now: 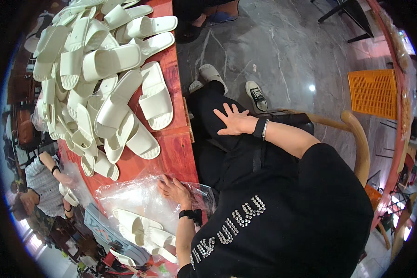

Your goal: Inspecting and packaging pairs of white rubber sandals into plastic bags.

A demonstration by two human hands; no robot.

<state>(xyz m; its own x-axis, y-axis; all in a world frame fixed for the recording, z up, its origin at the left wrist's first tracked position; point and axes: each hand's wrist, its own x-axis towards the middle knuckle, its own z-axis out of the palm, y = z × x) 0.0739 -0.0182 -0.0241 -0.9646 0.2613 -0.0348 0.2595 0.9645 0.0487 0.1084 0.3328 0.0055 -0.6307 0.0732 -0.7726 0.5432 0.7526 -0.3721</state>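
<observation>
My right hand [235,120] lies with its fingers spread on the black-clad thigh and holds nothing. Over at the red table's edge, my left hand [173,191] rests on a clear plastic bag [125,192], its fingers loosely apart. White slippers [141,231] lie beside that hand, inside or under the clear plastic; I cannot tell which. Farther up the table [173,153] is a large heap of off-white slippers [111,62]. Closest to the table edge is one single slipper [156,99], apart from the heap's middle.
Across the table a person [46,185] handles white slippers [68,193]. Near them stands a blue-grey printed box [109,231]. A curved wooden chair arm [359,143] stands by my right side. On the grey marbled floor [282,55] is an orange crate [373,94].
</observation>
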